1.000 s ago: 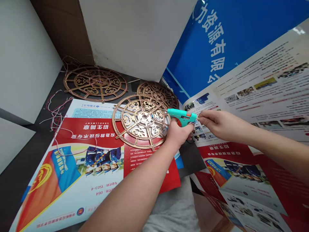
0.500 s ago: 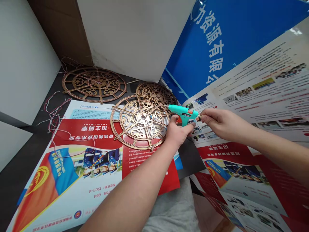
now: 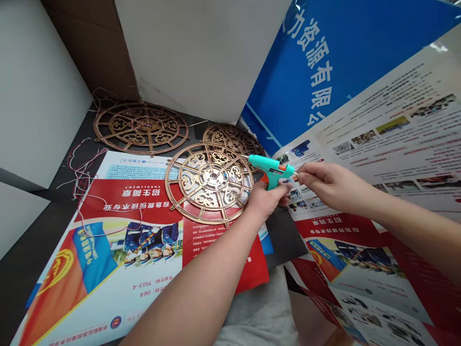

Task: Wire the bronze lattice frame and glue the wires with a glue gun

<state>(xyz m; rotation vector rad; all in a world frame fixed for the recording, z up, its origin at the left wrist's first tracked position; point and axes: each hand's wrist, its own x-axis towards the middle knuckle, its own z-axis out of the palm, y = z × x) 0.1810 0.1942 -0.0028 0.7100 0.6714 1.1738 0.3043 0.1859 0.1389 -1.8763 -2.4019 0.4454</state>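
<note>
Our left hand [image 3: 267,202] is closed firmly around the handle of a turquoise plastic hot glue gun [image 3: 272,168] with an orange trigger. Our right hand [image 3: 329,180] pinches a thin pale glue stick [image 3: 296,173] between thumb and fingertips at the rear of the gun. We hold the gun up above the work, with its slim nozzle pointing left beside the upper right rim of a round gold-bronze openwork wheel [image 3: 213,176]. We cannot tell whether the nozzle tip touches the wheel.

That wheel lies flat on a large red-and-white printed poster [image 3: 108,204]. A second gold-bronze openwork wheel [image 3: 230,137] sits just behind it, partly hidden by its rim. A third gold-bronze openwork wheel [image 3: 140,127] lies farther left on the dark floor [image 3: 21,269], with thin strands at its edge. A loose tangle of thin red-and-white wires [image 3: 81,180] trails beside the poster.

To our right, a glossy white printed brochure sheet [image 3: 378,125] curves upward in front of a blue banner with white characters [image 3: 306,62]. A flat black sheet [image 3: 284,240] lies below our hands, and grey fabric [image 3: 252,317] shows at the bottom. A white board [image 3: 201,53] and brown cardboard [image 3: 97,48] stand at the back.
</note>
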